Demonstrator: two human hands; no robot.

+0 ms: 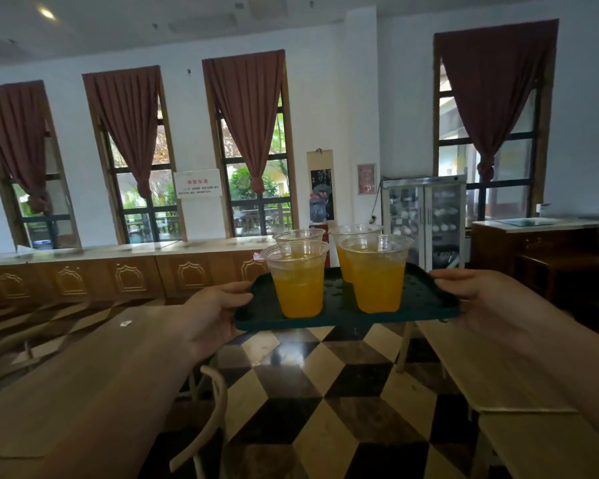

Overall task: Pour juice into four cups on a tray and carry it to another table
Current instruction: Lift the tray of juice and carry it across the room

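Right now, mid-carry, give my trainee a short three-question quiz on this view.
1. True or false: the tray rests on a table.
2. How many cups stand on it, and what is in them?
3. Which grip is right? A: left hand only. B: both hands, one at each end. C: right hand only.

Key:
1. False. It is held in the air over the checkered floor.
2. Four, all holding orange juice.
3. B.
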